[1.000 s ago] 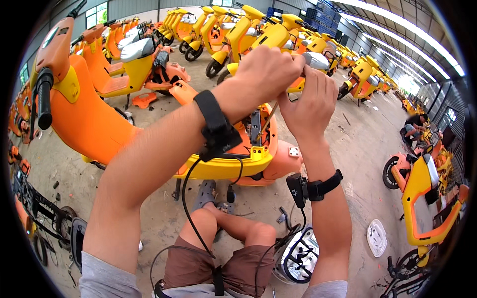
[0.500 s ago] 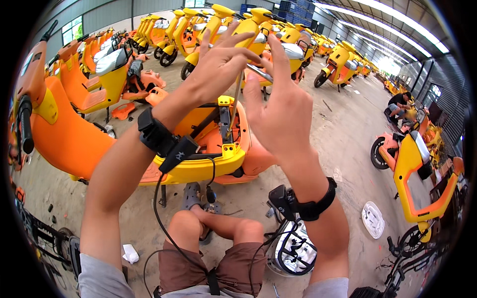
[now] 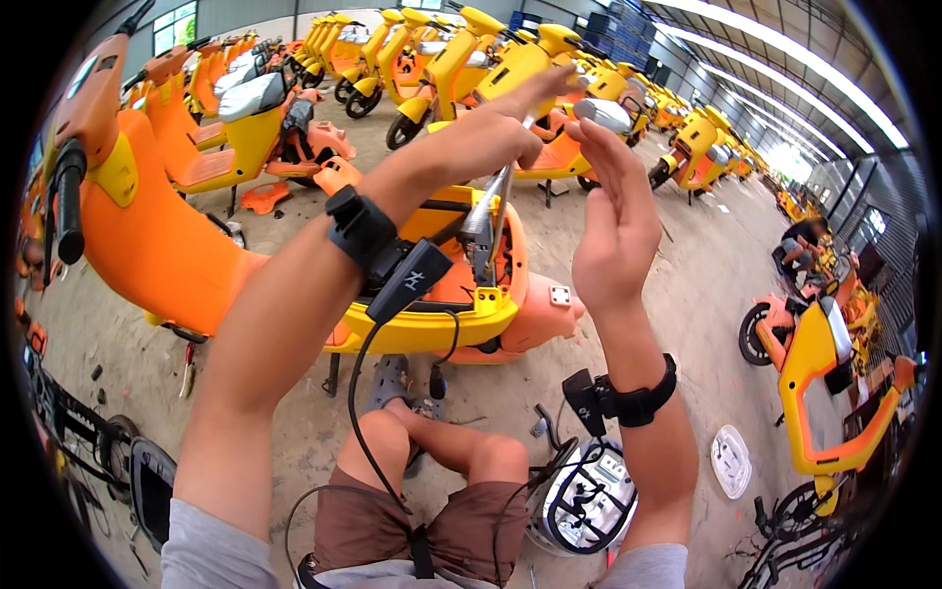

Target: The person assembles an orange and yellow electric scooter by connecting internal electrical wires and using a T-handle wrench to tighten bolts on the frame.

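A metal T-handle wrench (image 3: 501, 191) stands with its shaft down in the uncovered body of a yellow and orange scooter (image 3: 432, 337). Its crossbar is blurred. My left hand (image 3: 496, 128) reaches over the top of the wrench. One finger stretches to the right, the others curl around the crossbar, and part of the bar shows between them. Raised just to the right, my right hand (image 3: 618, 231) is open, its fingers straight and close together, apart from the wrench. What the wrench's tip meets is hidden inside the scooter body. Black straps with small devices sit on both wrists.
A white helmet (image 3: 589, 501) lies on the floor by my right leg. Farther right are a white plastic cover (image 3: 730, 461) and another scooter (image 3: 814, 383). Rows of yellow scooters (image 3: 461, 59) stand behind. A person (image 3: 803, 245) crouches at the far right. Cables hang from my wrist devices.
My right hand has come off the crossbar and moved right, its fingers straightened together. The crossbar has turned. My left hand has shifted right over the wrench. The whole view has swung slightly.
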{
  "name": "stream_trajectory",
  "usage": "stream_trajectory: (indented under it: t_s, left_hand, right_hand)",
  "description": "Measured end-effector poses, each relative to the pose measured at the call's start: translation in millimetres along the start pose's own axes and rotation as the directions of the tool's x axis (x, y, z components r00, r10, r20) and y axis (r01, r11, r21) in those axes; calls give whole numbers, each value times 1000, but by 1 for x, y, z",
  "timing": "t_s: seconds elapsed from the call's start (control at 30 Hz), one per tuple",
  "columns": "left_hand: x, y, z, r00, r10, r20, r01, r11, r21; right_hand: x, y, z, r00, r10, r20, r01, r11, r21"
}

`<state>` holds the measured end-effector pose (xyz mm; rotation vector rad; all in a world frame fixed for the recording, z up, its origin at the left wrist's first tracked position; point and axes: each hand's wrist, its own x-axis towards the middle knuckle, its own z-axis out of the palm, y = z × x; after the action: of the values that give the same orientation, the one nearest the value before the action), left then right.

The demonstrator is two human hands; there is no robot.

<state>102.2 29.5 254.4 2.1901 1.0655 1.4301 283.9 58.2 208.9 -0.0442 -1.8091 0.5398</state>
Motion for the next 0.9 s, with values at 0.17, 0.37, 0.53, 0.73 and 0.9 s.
stream_trajectory:
  t_s: [0.17,0.37,0.53,0.73,0.9]
  left_hand:
    - [10,-13,7,977,181,111,-188,981,55]
    - [9,-8,5,989,-108,104,105,994,37]
    - [11,-2,10,940,-251,231,153,915,373]
    - [2,34,-14,872,-484,78,420,819,391]
    - [7,65,9,955,-279,105,44,481,876]
  right_hand:
    - [-13,-2,19,878,-377,294,470,792,-390]
    - [9,4,5,893,-353,280,445,789,-423]
    - [50,6,-5,855,-269,444,491,698,-521]
    - [56,19,-20,908,-149,392,366,735,-571]
    - [56,29,-13,908,-173,381,402,614,-679]
